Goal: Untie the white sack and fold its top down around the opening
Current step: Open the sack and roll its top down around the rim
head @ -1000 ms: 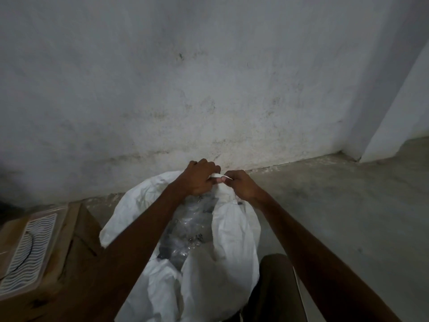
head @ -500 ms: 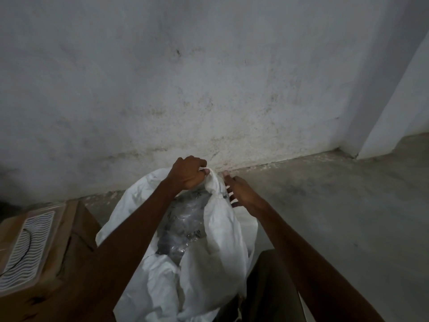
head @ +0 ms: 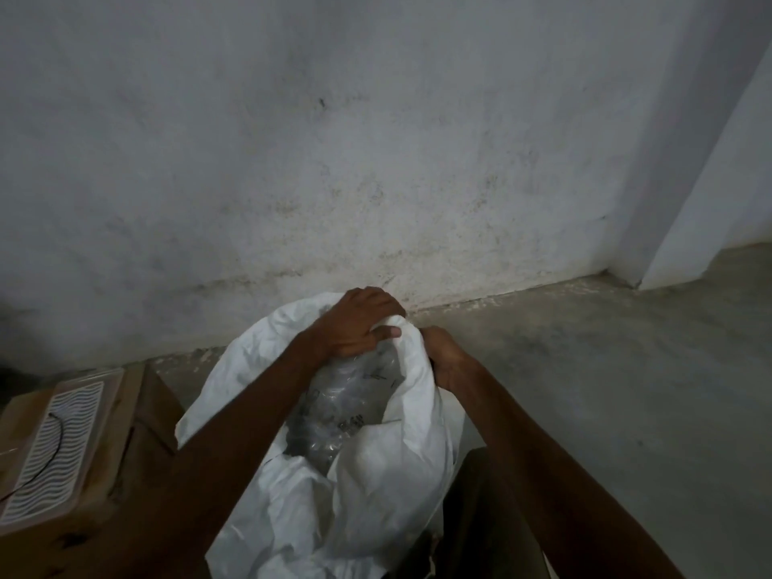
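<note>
The white sack [head: 376, 486] stands on the concrete floor between my arms, near the wall. Its mouth gapes, and clear plastic packets [head: 342, 407] show inside. My left hand [head: 355, 323] grips the far rim of the sack, thumb curled over the bunched white fabric. My right hand [head: 445, 357] grips the right side of the rim, its fingers hidden behind the fabric. No tie is visible on the sack.
A brown cardboard box [head: 138, 445] stands at the left, touching the sack, with a white wavy-patterned packet [head: 54, 445] on top. A stained white wall [head: 376, 160] runs behind. Bare concrete floor [head: 626, 390] stretches to the right. My knee [head: 480, 516] is beside the sack.
Both hands were together at the sack's gathered top. The right hand let go with fingers spread, then took hold of the right rim; the mouth has widened.
</note>
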`<state>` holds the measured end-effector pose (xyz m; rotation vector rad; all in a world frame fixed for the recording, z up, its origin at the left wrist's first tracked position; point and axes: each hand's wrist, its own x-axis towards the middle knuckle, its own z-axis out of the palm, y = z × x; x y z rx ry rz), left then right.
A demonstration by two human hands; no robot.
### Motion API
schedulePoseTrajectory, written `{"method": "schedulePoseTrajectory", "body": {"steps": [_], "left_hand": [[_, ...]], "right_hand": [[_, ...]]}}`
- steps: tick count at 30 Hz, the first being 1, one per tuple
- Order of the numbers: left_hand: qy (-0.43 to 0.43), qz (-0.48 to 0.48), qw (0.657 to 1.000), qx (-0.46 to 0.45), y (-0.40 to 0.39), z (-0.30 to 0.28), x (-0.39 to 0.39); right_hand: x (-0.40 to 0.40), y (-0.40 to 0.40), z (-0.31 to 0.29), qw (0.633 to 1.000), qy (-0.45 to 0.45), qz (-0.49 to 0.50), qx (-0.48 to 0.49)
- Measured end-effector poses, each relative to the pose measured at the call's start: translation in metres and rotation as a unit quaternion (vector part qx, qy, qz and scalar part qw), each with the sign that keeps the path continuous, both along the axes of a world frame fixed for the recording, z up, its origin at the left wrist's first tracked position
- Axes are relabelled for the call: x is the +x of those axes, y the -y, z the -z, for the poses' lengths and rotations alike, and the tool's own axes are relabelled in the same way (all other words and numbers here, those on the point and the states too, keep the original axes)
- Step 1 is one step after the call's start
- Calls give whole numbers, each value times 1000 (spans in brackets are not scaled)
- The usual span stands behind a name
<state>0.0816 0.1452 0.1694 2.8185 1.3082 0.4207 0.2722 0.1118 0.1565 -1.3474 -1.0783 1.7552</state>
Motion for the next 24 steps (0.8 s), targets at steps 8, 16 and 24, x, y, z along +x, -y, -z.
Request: {"method": "schedulePoseTrajectory", "body": {"steps": [8,16,24], "left_hand": [[-81,-162,983,-8,-8,-9,20],[54,-7,993,-106,-7,-9,22],[-134,-70,988,14,-2,-12,39]], "right_hand": [[2,15,19,929,293,-1,226],[10,7,0,997,-2,77,29],[8,-3,39,991,96,44,81]]}}
